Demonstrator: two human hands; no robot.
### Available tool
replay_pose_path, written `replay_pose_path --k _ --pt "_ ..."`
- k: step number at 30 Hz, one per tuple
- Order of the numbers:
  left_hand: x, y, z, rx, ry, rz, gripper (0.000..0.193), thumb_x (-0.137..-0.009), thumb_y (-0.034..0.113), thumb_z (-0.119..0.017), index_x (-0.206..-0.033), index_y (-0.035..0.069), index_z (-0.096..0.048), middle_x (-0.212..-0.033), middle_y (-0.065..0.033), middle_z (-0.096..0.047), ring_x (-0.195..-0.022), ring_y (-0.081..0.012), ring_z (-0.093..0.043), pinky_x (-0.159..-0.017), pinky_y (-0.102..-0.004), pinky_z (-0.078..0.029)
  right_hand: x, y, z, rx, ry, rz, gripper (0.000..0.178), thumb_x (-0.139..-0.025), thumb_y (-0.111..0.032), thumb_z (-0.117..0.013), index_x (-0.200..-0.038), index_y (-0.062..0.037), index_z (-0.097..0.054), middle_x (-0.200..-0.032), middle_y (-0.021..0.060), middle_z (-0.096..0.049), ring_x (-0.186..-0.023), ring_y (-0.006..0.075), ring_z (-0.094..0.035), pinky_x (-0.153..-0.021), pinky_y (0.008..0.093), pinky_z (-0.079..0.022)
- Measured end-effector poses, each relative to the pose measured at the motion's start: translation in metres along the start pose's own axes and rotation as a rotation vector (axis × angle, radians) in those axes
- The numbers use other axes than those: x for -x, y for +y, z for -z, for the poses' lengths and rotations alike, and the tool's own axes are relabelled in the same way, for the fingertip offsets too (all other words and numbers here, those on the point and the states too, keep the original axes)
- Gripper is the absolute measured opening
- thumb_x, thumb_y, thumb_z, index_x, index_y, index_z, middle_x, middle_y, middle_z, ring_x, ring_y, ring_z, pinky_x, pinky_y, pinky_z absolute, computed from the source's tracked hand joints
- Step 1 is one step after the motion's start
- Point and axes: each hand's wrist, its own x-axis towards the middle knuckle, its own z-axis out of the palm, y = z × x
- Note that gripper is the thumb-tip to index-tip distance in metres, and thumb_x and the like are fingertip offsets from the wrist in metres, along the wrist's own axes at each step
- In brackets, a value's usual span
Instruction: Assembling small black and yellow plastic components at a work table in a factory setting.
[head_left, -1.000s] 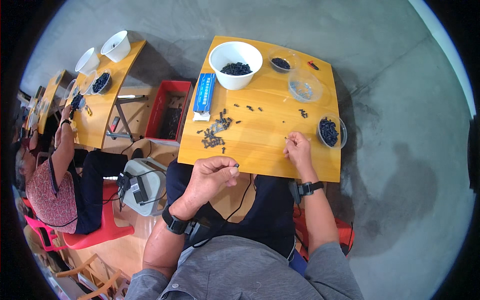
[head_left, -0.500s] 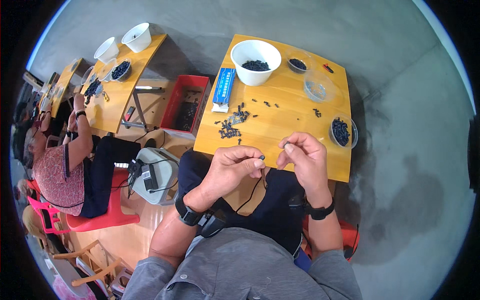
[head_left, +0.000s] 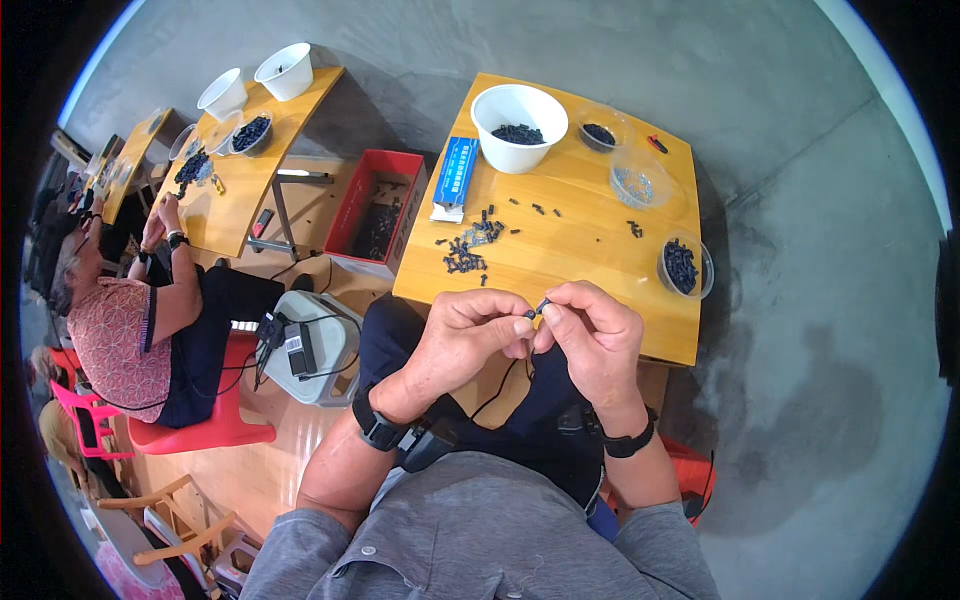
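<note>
My left hand (head_left: 478, 330) pinches a small black plastic part (head_left: 530, 314) between thumb and fingertips. Close against it, my right hand (head_left: 592, 330) grips another small dark piece (head_left: 543, 304), its end meeting the first part. Both hands hover just off the near edge of the wooden table (head_left: 570, 260). Beyond my left hand lies a loose scatter of small black parts (head_left: 464, 258) with some clear pieces among them. Further right, a clear round tub (head_left: 680, 266) holds many black parts.
A white bowl (head_left: 518, 128) of black parts and a blue box (head_left: 455, 178) stand at the far left of the table. Clear tubs (head_left: 640, 178) sit at the far right. A red bin (head_left: 375, 212) is on the floor; a co-worker (head_left: 125, 325) sits at another table to the left.
My right hand has moved left and brought its piece up against the part in my left hand. The left hand has barely moved.
</note>
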Motion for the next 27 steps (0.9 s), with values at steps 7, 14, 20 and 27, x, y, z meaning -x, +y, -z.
replay_pose_path --k 7,14,20,27 --pt "-0.001 0.001 0.0 0.017 -0.006 0.013 0.009 -0.087 0.003 -0.062 -0.092 -0.004 -0.065 -0.078 -0.0052 -0.065 -0.068 -0.0101 -0.061 -0.064 -0.0231 -0.05 0.0 0.001 -0.002 -0.007 0.009 -0.02 0.01 -0.087 0.005 -0.057 -0.096 0.0036 -0.06 -0.08 0.0067 -0.062 -0.063 0.0098 -0.061 -0.057 0.0215 -0.051" --pt "-0.002 0.002 0.002 0.035 0.006 0.01 0.009 -0.087 0.003 -0.062 -0.092 -0.004 -0.065 -0.079 -0.005 -0.065 -0.068 -0.0099 -0.061 -0.063 -0.0228 -0.05 -0.005 0.002 -0.002 -0.009 -0.002 -0.027 0.008 -0.086 0.005 -0.058 -0.093 0.0033 -0.06 -0.08 0.0056 -0.063 -0.063 0.008 -0.061 -0.057 0.02 -0.05" --pt "-0.005 0.001 0.004 0.016 -0.005 0.008 0.009 -0.087 0.003 -0.062 -0.092 -0.004 -0.065 -0.078 -0.0046 -0.065 -0.068 -0.0096 -0.06 -0.063 -0.0226 -0.05 -0.007 0.004 -0.004 0.028 -0.009 0.001 0.008 -0.085 0.006 -0.059 -0.093 0.0039 -0.061 -0.084 0.0077 -0.062 -0.062 0.0085 -0.06 -0.056 0.0201 -0.05" --pt "-0.007 0.001 0.004 -0.011 0.016 0.018 0.009 -0.088 0.003 -0.061 -0.091 -0.004 -0.065 -0.077 -0.0033 -0.064 -0.067 -0.0081 -0.059 -0.062 -0.0213 -0.049 -0.011 0.009 -0.008 0.108 0.021 0.133 0.007 -0.082 0.007 -0.061 -0.089 0.0046 -0.061 -0.084 0.0098 -0.062 -0.065 0.0117 -0.061 -0.056 0.0225 -0.049"
